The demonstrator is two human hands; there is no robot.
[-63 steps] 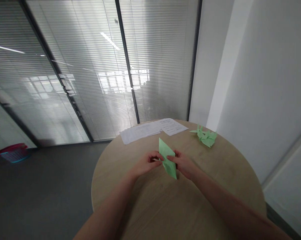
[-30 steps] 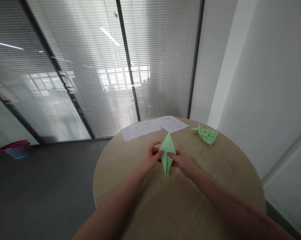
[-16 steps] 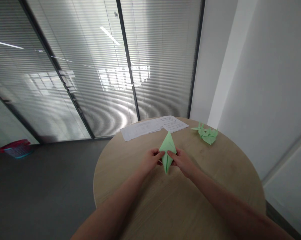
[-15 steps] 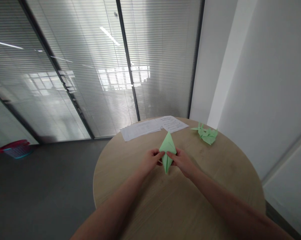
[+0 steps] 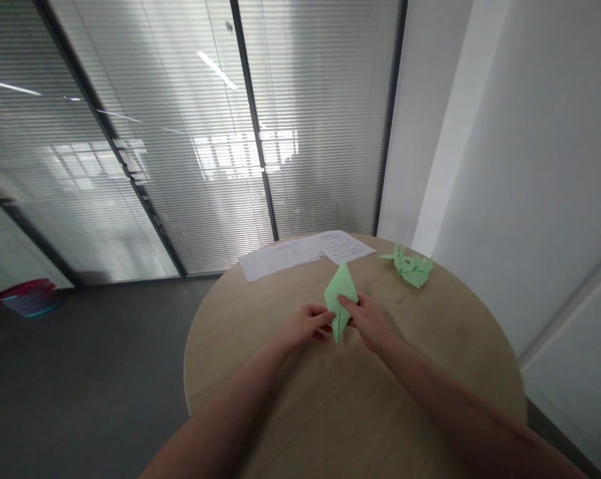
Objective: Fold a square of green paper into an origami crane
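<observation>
The right hand (image 5: 373, 324) is gripping folded, diamond-shaped green paper (image 5: 341, 286) over the surface (image 5: 360, 412); the left hand (image 5: 303, 326) is touching its edge, grip unclear.

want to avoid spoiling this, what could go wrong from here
The right hand pinches the green paper at one side, while the left fingertips are only at its lower left edge, so it might twist or crease off line.

The folded pieces lie near the rim of the table, so a bump from the right arm could knock one off.
</observation>
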